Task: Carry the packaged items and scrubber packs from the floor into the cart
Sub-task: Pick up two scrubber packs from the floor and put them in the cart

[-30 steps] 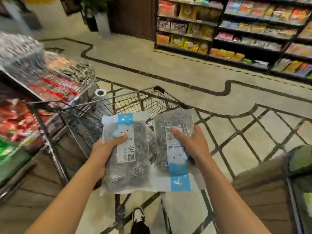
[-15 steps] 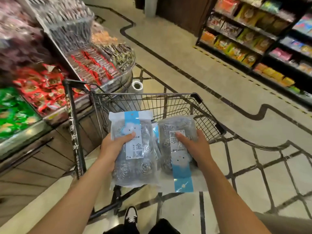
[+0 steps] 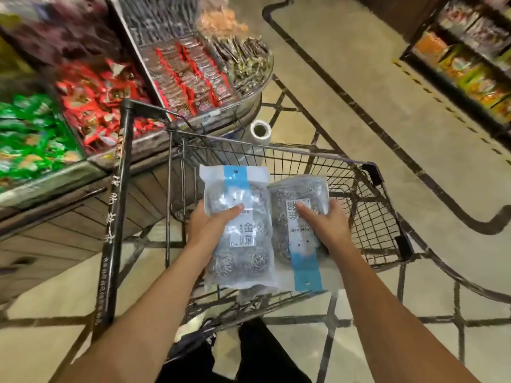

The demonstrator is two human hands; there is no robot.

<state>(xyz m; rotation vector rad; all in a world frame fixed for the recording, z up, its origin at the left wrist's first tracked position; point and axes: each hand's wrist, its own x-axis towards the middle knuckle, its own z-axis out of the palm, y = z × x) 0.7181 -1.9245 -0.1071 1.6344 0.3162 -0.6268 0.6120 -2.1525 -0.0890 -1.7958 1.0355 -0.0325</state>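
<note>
Two clear scrubber packs with blue strips and steel-wool balls inside hang over the wire cart (image 3: pixel 367 217). My left hand (image 3: pixel 213 219) grips the left scrubber pack (image 3: pixel 237 244), thumb on its front, label upright. My right hand (image 3: pixel 323 222) grips the right scrubber pack (image 3: pixel 298 244), which is held upside down with its blue strip toward me. Both packs sit side by side, inside the cart's rim and above its basket floor. The cart's black handle bar (image 3: pixel 116 217) runs along the left.
A snack display counter (image 3: pixel 171 73) with red, green and dark packets stands to the left, close against the cart. A roll of plastic bags (image 3: pixel 260 132) stands beyond the cart. Shelves of goods (image 3: pixel 470 51) line the far right. Patterned tile floor lies all around; my shoes show below.
The view has swung down and closer to the cart. Both hands have carried the packs forward and lower, from in front of the cart to over its basket.
</note>
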